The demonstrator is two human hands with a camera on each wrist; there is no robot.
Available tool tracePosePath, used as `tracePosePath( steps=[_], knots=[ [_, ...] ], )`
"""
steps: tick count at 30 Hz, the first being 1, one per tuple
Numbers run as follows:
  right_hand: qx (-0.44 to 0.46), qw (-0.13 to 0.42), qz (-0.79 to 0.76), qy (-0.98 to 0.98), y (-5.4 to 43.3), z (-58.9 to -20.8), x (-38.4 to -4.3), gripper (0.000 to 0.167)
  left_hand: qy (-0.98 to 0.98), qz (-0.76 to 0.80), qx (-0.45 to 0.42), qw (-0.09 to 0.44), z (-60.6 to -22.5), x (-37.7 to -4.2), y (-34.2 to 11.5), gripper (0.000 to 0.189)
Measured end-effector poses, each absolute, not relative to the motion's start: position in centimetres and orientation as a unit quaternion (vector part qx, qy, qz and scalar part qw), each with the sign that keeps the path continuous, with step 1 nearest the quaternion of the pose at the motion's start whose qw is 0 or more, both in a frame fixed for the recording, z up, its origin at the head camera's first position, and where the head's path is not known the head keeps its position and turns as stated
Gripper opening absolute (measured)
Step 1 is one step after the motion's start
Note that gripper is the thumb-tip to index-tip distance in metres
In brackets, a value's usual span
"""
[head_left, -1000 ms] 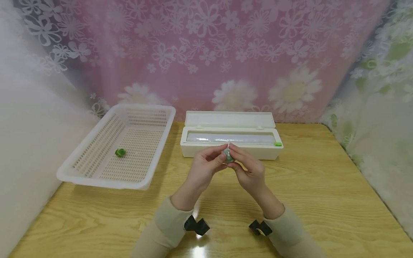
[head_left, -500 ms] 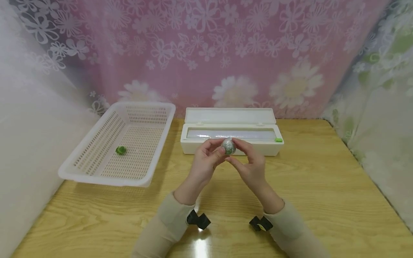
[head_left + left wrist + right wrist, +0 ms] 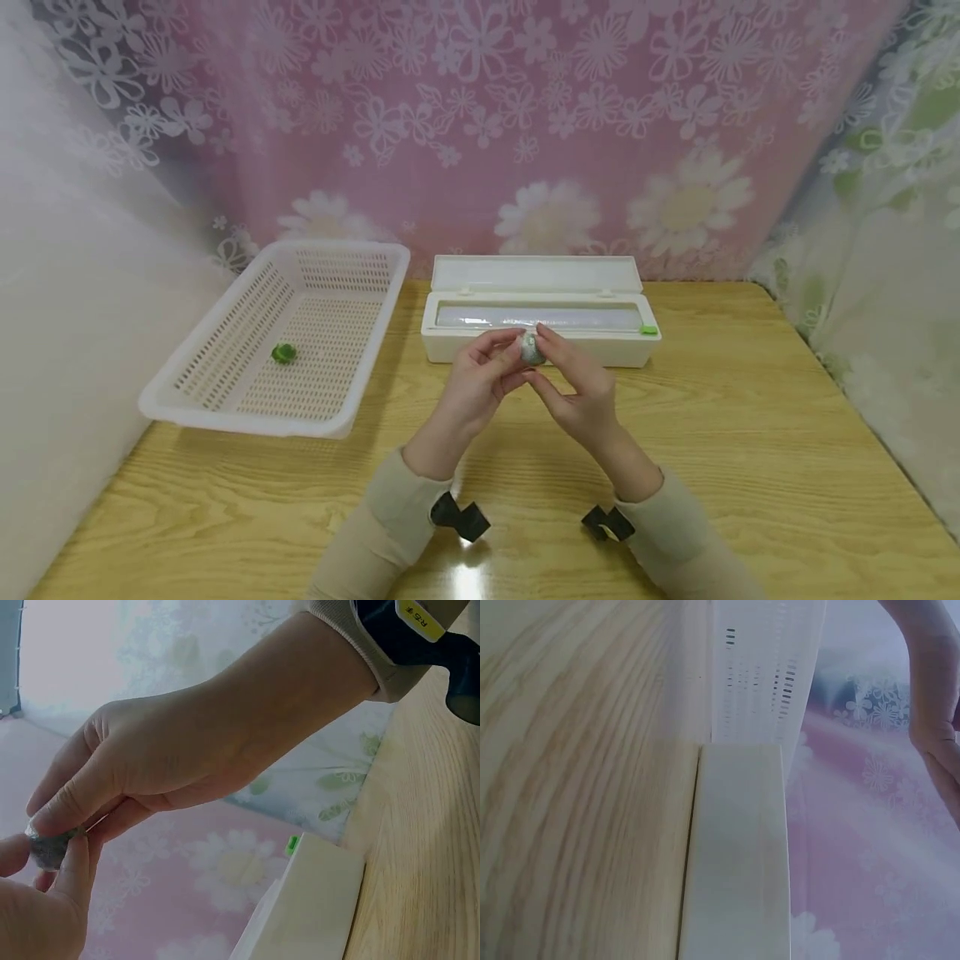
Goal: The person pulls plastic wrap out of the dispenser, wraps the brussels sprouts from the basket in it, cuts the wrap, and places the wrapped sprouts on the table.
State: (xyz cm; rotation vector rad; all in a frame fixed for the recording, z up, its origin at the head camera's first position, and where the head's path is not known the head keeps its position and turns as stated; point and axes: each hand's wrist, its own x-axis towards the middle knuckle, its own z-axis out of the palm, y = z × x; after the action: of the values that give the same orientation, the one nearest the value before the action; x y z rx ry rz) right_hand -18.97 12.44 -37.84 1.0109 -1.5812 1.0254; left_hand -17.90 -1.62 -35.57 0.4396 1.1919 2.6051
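Wood-grain table (image 3: 750, 417), pink floral curtain (image 3: 480, 125) behind it, pale curtains at both sides.

Grey-green ball (image 3: 532, 350), small with a shiny surface, is held up in front of the white box (image 3: 446, 350), clear of the table, between both hands. Left hand (image 3: 476, 379) pinches it between thumb and fingers from its side. Right hand (image 3: 581, 387) also grips it: fingertips on the ball's upper right side, thumb lower down, near its underside in the head view. Left wrist view backs this up: digits of both hands close around the ball, so it's a shared pinch. Exact contact of each right fingertip: can't tell, too small and partly covered.

Box sits on the table just beyond the hands, lid (image 3: 536, 273) hinged open and leaning back. Clear-looking roll (image 3: 555, 318) lies lengthwise inside; bright green slider (image 3: 648, 330) at the right end of the front edge. Box stands apart from the basket.

White perforated basket (image 3: 339, 427) is to the left, near the box, set at an angle. One green vegetable piece (image 3: 284, 353) lies on its floor, toward the left wall.

Both arms in beige sleeves (image 3: 401, 512), each with a black wrist mount (image 3: 459, 517) at the cuff. Right wrist view: mostly box side, basket past its end, part of the left arm at the edge.
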Motion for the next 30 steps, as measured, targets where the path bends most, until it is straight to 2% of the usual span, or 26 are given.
tracePosePath(
  steps=[6,15,20,25,30],
  knots=[
    [0.413,0.525,0.344,-0.66,12.5,-38.1,-19.4,0.032,0.388,0.895,0.154,0.159,-35.5,-17.9,-1.7,0.021],
    [0.414,0.552,0.287,-0.664,12.6,-38.2,-19.2,0.028,0.424,0.885,0.16,0.11,-35.7,-17.6,-1.5,0.031],
    [0.424,0.516,0.323,-0.671,12.6,-37.9,-18.9,0.025,0.418,0.89,0.154,0.096,-35.6,-17.6,-1.4,0.029],
    [0.394,0.46,0.395,-0.691,12.5,-37.7,-18.4,0.035,0.425,0.889,0.15,0.081,-35.7,-17.4,-1.5,0.029],
    [0.381,0.459,0.397,-0.697,12.7,-37.6,-18.0,0.037,0.418,0.885,0.184,0.096,-36.1,-17.4,-1.4,0.019]
  ],
)
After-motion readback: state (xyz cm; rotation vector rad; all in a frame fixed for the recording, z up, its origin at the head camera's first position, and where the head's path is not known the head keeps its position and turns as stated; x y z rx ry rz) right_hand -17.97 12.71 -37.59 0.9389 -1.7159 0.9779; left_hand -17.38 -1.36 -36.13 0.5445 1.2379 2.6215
